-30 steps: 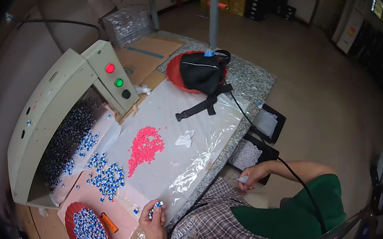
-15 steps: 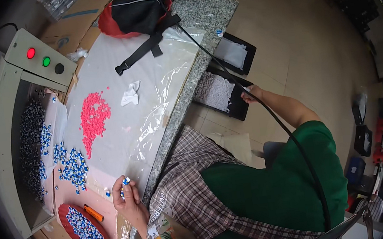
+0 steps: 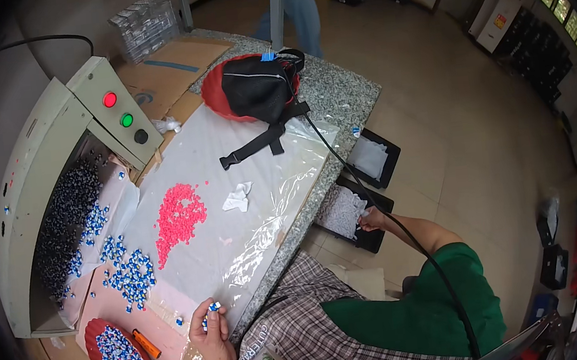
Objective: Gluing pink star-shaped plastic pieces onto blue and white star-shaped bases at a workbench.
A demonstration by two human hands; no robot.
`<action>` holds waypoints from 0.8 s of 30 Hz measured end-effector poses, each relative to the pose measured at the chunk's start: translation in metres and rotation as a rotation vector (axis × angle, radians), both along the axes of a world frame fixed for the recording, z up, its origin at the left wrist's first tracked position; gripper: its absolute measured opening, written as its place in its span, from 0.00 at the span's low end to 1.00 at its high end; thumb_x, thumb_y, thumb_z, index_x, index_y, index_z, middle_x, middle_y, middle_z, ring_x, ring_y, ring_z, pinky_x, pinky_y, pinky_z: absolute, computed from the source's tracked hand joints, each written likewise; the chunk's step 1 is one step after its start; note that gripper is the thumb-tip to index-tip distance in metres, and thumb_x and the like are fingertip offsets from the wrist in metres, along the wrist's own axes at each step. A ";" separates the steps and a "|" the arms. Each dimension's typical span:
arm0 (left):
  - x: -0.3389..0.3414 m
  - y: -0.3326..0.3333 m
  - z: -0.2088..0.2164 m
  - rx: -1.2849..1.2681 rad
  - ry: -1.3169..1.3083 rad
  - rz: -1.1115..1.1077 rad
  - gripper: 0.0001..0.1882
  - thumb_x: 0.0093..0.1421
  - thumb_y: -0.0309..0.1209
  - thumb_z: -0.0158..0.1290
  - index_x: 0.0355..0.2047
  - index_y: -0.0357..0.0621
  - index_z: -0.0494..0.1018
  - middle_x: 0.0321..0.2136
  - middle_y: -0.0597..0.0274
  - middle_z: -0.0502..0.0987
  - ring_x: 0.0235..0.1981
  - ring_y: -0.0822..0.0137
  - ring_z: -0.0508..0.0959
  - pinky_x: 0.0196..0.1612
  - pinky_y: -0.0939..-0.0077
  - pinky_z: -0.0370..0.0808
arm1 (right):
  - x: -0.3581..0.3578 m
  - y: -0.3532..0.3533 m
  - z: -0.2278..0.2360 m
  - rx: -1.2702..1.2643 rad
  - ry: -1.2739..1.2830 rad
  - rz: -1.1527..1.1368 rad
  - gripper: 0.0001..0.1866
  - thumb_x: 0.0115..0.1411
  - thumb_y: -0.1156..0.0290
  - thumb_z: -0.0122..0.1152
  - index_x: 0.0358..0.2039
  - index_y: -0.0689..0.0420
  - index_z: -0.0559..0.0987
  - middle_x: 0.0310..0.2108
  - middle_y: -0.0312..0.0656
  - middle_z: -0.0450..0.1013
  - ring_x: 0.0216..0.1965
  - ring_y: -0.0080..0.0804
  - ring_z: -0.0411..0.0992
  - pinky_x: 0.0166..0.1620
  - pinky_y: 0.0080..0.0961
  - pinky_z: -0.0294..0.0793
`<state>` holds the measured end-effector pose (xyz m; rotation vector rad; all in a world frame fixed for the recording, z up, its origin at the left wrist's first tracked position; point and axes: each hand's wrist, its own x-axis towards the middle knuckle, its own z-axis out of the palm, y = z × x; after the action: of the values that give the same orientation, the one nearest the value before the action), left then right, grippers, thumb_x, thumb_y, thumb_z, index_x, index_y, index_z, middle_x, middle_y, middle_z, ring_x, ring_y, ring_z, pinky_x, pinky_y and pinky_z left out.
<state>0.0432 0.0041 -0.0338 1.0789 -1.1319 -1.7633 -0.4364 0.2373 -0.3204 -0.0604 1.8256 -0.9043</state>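
Near the front edge of the table, my left hand (image 3: pixel 210 339) has its fingers curled round a few small blue-and-white pieces (image 3: pixel 214 306). One more such piece (image 3: pixel 179 321) lies on the table beside it. My right hand (image 3: pixel 371 220) reaches down past the table's edge, over the side of a black tray (image 3: pixel 372 241) of small white pieces (image 3: pixel 342 211). Its fingers are closed, and what they hold is too small to make out. On the table's plastic sheet lie a heap of pink pieces (image 3: pixel 181 216) and a scatter of blue-and-white pieces (image 3: pixel 133 277).
A grey machine (image 3: pixel 48 170) with buttons and a dark opening stands at left. In front are a red dish (image 3: pixel 100 330) and an orange-handled cutter (image 3: pixel 147 343). Farther back lie a black bag (image 3: pixel 250 85) and a crumpled tissue (image 3: pixel 237 197). A black cable (image 3: pixel 407 234) crosses my right arm.
The view has tilted up, and a person's legs now show behind the table. My right hand has moved inward over the tray's edge. My left hand still holds its pieces.
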 end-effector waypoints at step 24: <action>0.022 -0.020 -0.018 -0.125 0.058 0.051 0.14 0.64 0.27 0.52 0.49 0.34 0.71 0.32 0.58 0.76 0.17 0.84 0.60 0.17 0.93 0.53 | 0.093 -0.208 0.374 -1.029 0.221 0.244 0.07 0.55 0.73 0.67 0.33 0.58 0.78 0.28 0.36 0.75 0.26 0.18 0.73 0.29 0.16 0.73</action>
<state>0.0648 -0.0156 -0.0520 0.9674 -1.1529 -1.6505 -0.3434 0.0293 0.0536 -1.0284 1.3185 -1.6037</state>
